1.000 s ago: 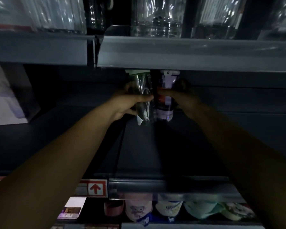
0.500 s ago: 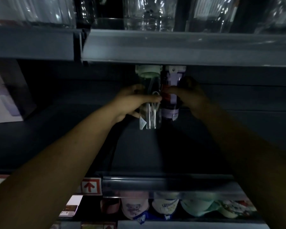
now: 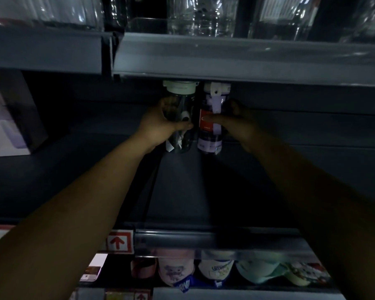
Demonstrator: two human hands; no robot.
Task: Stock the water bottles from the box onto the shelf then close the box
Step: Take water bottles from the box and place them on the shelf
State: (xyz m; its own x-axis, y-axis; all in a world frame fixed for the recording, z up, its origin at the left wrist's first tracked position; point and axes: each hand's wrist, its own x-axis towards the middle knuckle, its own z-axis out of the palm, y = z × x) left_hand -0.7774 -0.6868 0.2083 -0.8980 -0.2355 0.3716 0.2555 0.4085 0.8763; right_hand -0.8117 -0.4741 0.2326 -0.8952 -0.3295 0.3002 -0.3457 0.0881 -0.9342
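Centre of frame: two upright, cylindrical plastic bottles side by side, deep on a dark, flat shelf (image 3: 204, 191). The left hand (image 3: 158, 128) grasps the clear bottle (image 3: 182, 105), pale round lid; the right hand (image 3: 238, 124) grasps the purple bottle (image 3: 209, 139), glossy label.

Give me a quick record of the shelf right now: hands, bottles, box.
left hand: grips clear bottle with white lid
right hand: grips purple bottle with red label
bottles: upright, side by side, deep on the middle shelf
above: clear containers
below: printed cups
box: not in view
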